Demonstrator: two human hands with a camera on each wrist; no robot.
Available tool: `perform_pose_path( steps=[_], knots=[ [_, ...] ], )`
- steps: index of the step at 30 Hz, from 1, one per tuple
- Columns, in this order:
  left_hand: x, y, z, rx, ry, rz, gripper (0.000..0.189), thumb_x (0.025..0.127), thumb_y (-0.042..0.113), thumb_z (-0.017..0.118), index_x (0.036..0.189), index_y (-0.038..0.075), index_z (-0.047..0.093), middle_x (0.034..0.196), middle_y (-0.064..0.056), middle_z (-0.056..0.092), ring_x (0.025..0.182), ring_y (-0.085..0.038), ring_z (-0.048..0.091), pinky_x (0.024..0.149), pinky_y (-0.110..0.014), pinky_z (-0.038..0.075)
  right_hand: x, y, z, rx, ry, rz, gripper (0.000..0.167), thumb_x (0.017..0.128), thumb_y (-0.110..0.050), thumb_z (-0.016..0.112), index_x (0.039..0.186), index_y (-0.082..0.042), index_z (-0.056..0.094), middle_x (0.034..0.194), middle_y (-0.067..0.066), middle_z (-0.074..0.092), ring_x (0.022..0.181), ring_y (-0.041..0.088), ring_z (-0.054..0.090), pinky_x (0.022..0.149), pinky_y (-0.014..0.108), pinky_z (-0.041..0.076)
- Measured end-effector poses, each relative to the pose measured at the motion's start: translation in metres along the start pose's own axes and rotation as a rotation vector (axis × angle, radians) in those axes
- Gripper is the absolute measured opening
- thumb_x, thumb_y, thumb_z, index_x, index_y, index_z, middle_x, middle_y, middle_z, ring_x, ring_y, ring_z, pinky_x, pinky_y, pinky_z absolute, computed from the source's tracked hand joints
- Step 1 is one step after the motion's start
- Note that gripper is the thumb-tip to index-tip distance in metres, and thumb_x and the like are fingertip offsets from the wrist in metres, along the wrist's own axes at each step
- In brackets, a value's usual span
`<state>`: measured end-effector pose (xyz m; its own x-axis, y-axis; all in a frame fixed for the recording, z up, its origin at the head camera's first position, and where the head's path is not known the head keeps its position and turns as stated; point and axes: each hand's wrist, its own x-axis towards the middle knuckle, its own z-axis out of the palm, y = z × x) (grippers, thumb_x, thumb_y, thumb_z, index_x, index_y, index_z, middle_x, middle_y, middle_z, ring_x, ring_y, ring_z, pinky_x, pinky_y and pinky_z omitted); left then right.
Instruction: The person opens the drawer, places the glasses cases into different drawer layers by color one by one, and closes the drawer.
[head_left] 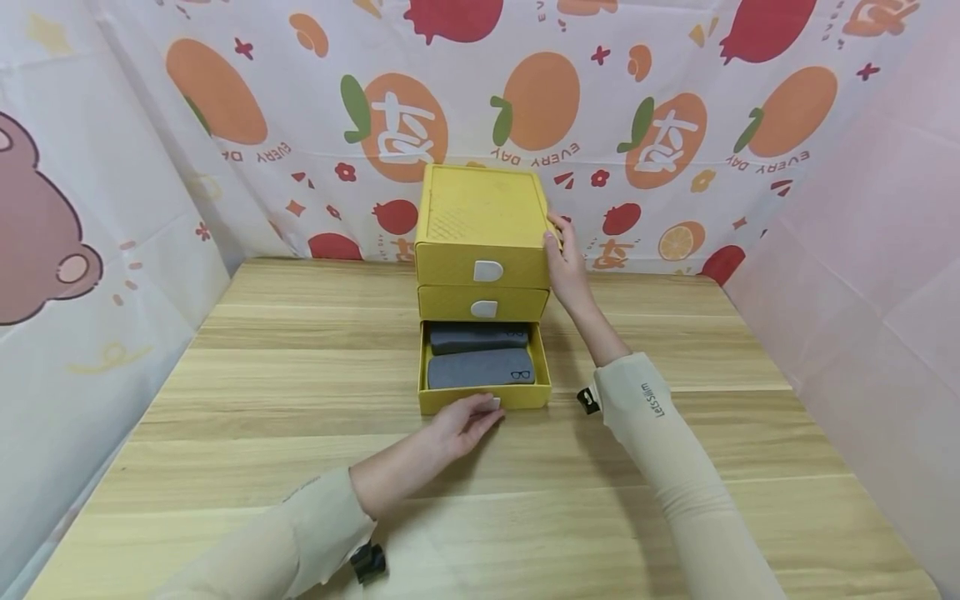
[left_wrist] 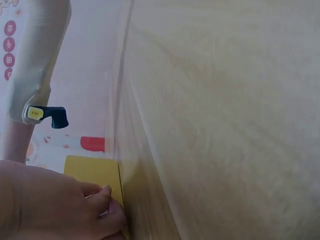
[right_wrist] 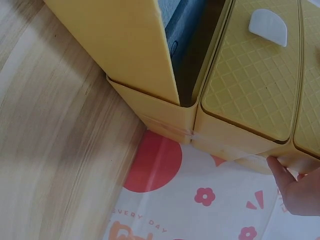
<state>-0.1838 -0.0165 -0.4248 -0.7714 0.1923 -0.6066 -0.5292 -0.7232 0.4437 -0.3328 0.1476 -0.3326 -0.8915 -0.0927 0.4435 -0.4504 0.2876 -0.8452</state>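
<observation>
A yellow three-drawer box (head_left: pixel 483 204) stands on the table, its bottom drawer (head_left: pixel 542 387) pulled out. Two grey glasses cases lie in that drawer; the front case (head_left: pixel 480 367) bears a glasses print, and the rear case (head_left: pixel 480 335) is partly under the drawer above. My left hand (head_left: pixel 461 425) pinches the white tab (head_left: pixel 491 404) on the drawer's front; the left wrist view shows its fingers bent there. Against the upper right side of the box rests my right hand (head_left: pixel 567 262), thumb near the front corner. The right wrist view shows that hand (right_wrist: pixel 300 192) touching the side wall.
Two upper drawers with white tabs (head_left: pixel 487 271) are closed. Behind the box hangs a fruit-print cloth (head_left: pixel 540 108), and pale cloth walls flank the wooden table (head_left: pixel 300 358). Black straps (head_left: pixel 367 563) hang by the sleeves.
</observation>
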Motion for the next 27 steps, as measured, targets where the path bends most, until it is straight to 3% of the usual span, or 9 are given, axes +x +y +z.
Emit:
perform_pose_path(
  steps=[7,13,17,20,21,22,24,25,27],
  knots=[
    [0.007,0.010,0.004,-0.010,-0.012,-0.009,0.007,0.093,-0.004,0.045,0.088,-0.006,0.049,0.107,-0.021,0.043,0.124,-0.037,0.036,0.092,-0.028,0.038,-0.012,-0.031,0.001,-0.004,-0.007,0.008,0.043,0.100,-0.013,0.033,0.138,0.006,0.028,0.144,0.019,0.026,0.131,0.024,0.024,0.103,0.037,0.025],
    [0.019,0.020,0.010,-0.011,0.013,-0.008,0.009,0.093,-0.003,0.047,0.100,-0.009,0.048,0.112,-0.021,0.045,0.123,-0.034,0.038,0.091,-0.027,0.040,-0.014,-0.034,0.001,-0.010,-0.008,0.004,0.043,0.100,-0.012,0.033,0.138,0.007,0.028,0.144,0.020,0.025,0.131,0.026,0.023,0.103,0.039,0.024],
    [0.055,0.023,-0.002,-0.049,-0.026,-0.030,0.028,0.088,-0.003,0.057,0.113,-0.012,0.048,0.116,-0.025,0.046,0.114,-0.036,0.048,0.085,-0.027,0.045,-0.014,-0.035,0.001,-0.005,-0.014,0.005,0.043,0.100,-0.012,0.033,0.138,0.007,0.028,0.144,0.020,0.025,0.132,0.027,0.022,0.104,0.039,0.023],
    [0.072,0.027,-0.004,-0.079,-0.027,-0.037,0.038,0.086,-0.003,0.059,0.121,-0.012,0.046,0.122,-0.025,0.044,0.112,-0.036,0.049,0.085,-0.028,0.046,-0.014,-0.035,0.001,-0.005,-0.016,0.005,0.043,0.100,-0.012,0.032,0.138,0.007,0.028,0.144,0.020,0.025,0.132,0.027,0.022,0.104,0.039,0.024],
    [0.085,0.028,-0.010,-0.098,-0.070,-0.045,0.037,0.082,-0.004,0.064,0.116,-0.012,0.050,0.117,-0.026,0.048,0.106,-0.037,0.053,0.083,-0.029,0.047,-0.014,-0.034,0.001,-0.005,-0.015,0.002,0.043,0.100,-0.012,0.032,0.138,0.008,0.028,0.144,0.021,0.025,0.132,0.028,0.022,0.104,0.039,0.024],
    [0.084,0.029,-0.007,-0.096,-0.068,-0.041,0.037,0.083,-0.004,0.063,0.117,-0.012,0.049,0.118,-0.026,0.047,0.108,-0.037,0.052,0.084,-0.029,0.046,-0.013,-0.034,0.001,-0.003,-0.015,-0.001,0.043,0.100,-0.012,0.032,0.137,0.008,0.028,0.143,0.021,0.025,0.131,0.028,0.023,0.104,0.040,0.024],
    [0.128,0.028,-0.021,-0.099,-0.055,-0.042,0.041,0.080,-0.003,0.067,0.117,-0.009,0.051,0.118,-0.024,0.048,0.107,-0.037,0.053,0.086,-0.031,0.045,-0.013,-0.033,0.001,0.000,-0.014,-0.004,0.043,0.100,-0.012,0.032,0.137,0.008,0.027,0.143,0.021,0.025,0.131,0.028,0.023,0.103,0.040,0.024],
    [0.129,0.029,-0.021,-0.097,-0.069,-0.037,0.038,0.081,-0.004,0.066,0.116,-0.009,0.052,0.117,-0.024,0.049,0.106,-0.037,0.053,0.086,-0.032,0.045,-0.011,-0.028,0.001,0.003,-0.014,-0.007,0.043,0.100,-0.012,0.032,0.138,0.007,0.028,0.144,0.020,0.025,0.131,0.027,0.024,0.103,0.040,0.025],
    [0.149,0.030,-0.028,-0.118,-0.122,-0.034,0.035,0.078,-0.004,0.069,0.109,-0.009,0.055,0.110,-0.024,0.051,0.101,-0.039,0.056,0.083,-0.033,0.047,-0.007,-0.018,0.001,0.009,-0.013,-0.013,0.044,0.100,-0.014,0.034,0.139,0.005,0.028,0.144,0.018,0.025,0.130,0.026,0.025,0.103,0.040,0.026]
  ],
)
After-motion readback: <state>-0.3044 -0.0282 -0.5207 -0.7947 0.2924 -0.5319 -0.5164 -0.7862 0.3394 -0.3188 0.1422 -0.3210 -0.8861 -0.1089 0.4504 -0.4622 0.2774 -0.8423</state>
